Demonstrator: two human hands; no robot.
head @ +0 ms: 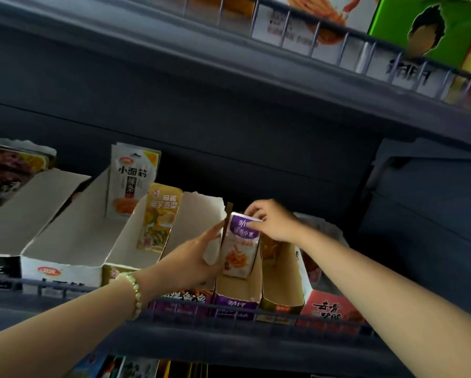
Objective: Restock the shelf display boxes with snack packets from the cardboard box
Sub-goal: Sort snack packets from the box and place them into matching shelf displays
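Shelf (228, 342): display boxes in a row behind the front rail (256, 313). Reference: held packet (239, 249), lower part inside host box (237, 302). Right hand (272, 222) at 1 o'clock, pinching the packet's top edge. Left hand (193, 257) at 8 o'clock, fingers flat against the left neighbour box (198, 214) wall. Right neighbour box (283, 285) at 3 o'clock, touching. Toward 9 o'clock, next box (125, 249) holds an upright packet (160, 216); beyond it, at 10 o'clock, far box (65, 241) holds a second upright packet (130, 181) at its back. Upper shelf (174, 77) at 12 o'clock.

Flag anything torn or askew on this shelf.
The white box by the left hand has a ragged, torn top edge. The yellow packet leans sideways. The purple packet in the right hand looks fine.
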